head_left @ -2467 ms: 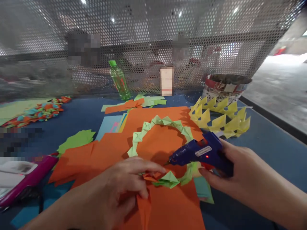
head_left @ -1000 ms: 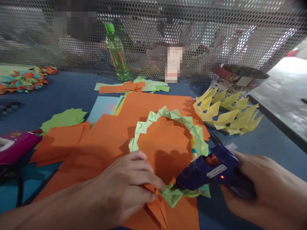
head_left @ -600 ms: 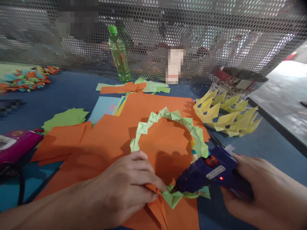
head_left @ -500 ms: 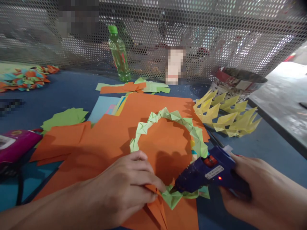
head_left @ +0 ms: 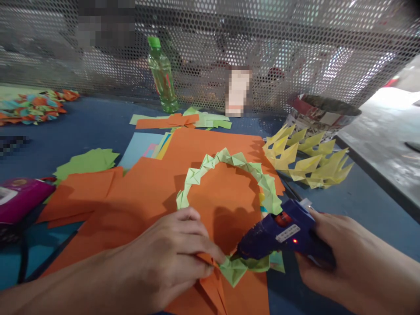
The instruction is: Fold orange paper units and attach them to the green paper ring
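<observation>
A ring of folded light-green paper (head_left: 226,156) stands over orange sheets (head_left: 193,148). My left hand (head_left: 183,253) is closed on its near left part, fingertips pinching the green folds beside a folded orange paper piece (head_left: 213,286). Whether the orange piece is also gripped I cannot tell. My right hand (head_left: 331,245) is wrapped around a dark blue hot glue gun (head_left: 278,232) with a red light lit on its side. The gun's nozzle points down and left, at the near green folds right beside my left fingertips. The hand hides much of the gun's handle.
A yellow paper crown (head_left: 308,164) lies at the right, before a newspaper-covered basket (head_left: 323,116). At the back are a green bottle (head_left: 164,83) and paper strips (head_left: 170,121). Green paper pieces (head_left: 87,162) and a magenta object (head_left: 24,199) lie left. Perforated metal (head_left: 203,39) rises behind.
The glue gun and my right hand have shifted slightly left, with the nozzle staying by the green folds. My left hand keeps its hold. The whole view has moved a little.
</observation>
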Action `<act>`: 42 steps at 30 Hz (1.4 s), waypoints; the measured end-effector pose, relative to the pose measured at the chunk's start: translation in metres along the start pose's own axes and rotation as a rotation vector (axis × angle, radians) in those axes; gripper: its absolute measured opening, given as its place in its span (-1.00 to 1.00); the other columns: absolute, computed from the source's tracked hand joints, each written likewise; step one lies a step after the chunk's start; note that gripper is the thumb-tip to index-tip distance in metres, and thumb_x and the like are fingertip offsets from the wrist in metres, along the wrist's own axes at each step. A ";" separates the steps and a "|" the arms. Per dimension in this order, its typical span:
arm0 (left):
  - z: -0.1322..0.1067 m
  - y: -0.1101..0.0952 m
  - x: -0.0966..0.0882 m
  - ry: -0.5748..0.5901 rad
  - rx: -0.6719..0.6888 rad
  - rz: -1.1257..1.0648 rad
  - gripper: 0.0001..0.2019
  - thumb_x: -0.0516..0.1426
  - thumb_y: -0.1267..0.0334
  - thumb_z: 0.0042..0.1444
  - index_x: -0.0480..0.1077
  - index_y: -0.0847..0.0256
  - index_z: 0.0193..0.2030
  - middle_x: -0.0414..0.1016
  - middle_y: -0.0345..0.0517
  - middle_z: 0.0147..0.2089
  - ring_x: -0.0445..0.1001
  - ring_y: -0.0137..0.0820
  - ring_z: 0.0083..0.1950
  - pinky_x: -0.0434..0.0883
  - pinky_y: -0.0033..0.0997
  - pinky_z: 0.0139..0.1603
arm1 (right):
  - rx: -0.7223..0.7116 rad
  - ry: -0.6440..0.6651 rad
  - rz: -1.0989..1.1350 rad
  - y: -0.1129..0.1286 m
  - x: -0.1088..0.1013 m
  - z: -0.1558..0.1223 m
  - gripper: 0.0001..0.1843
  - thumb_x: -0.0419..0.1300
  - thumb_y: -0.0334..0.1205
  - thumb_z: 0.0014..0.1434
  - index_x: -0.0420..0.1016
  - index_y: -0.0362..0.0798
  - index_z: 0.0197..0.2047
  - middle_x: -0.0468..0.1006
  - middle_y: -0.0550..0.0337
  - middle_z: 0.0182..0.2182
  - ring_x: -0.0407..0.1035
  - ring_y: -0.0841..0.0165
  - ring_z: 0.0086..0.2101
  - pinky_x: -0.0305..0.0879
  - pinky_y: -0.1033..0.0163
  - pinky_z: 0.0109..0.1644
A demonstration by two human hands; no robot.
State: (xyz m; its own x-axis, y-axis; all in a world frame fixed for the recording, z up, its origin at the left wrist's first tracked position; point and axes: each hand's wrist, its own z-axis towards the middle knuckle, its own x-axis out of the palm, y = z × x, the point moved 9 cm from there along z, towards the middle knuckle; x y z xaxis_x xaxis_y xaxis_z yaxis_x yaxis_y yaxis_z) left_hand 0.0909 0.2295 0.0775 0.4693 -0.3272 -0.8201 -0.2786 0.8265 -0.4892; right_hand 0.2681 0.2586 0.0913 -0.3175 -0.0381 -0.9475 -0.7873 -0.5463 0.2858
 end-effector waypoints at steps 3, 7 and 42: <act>-0.001 0.000 0.001 -0.004 -0.003 0.020 -0.77 0.06 0.52 0.28 0.47 0.19 -0.30 0.64 -0.27 -0.04 0.54 -0.46 -0.15 0.22 -0.28 0.19 | -0.011 0.001 0.030 0.000 -0.001 -0.002 -0.77 0.18 -0.40 -0.13 0.34 0.15 -0.43 0.48 0.45 -0.62 0.33 0.42 -0.73 0.20 0.35 -0.68; -0.002 -0.001 0.002 0.004 0.001 0.036 -0.76 0.05 0.50 0.30 0.47 0.20 -0.31 0.64 -0.23 -0.03 0.54 -0.46 -0.14 0.20 -0.28 0.22 | 0.004 0.002 0.037 -0.002 -0.001 -0.002 -0.77 0.19 -0.40 -0.14 0.33 0.16 -0.45 0.50 0.45 -0.60 0.37 0.40 -0.70 0.24 0.34 -0.66; -0.001 0.005 -0.017 -0.104 0.012 -0.014 -0.71 0.09 0.64 0.09 0.48 0.16 -0.26 0.62 -0.11 -0.04 0.49 -0.36 -0.10 0.33 -0.29 0.04 | 0.394 -0.040 0.219 -0.049 -0.022 0.002 -0.82 0.23 -0.07 0.03 0.38 0.05 -0.47 0.47 0.31 -0.71 0.33 0.37 -0.71 0.23 0.36 -0.74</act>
State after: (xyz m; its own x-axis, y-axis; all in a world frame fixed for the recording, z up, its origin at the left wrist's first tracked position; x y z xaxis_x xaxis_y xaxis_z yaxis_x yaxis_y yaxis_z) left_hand 0.0810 0.2383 0.0889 0.5579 -0.2899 -0.7776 -0.2618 0.8277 -0.4964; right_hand 0.3127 0.2885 0.0984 -0.5131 -0.0812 -0.8545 -0.8380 -0.1682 0.5191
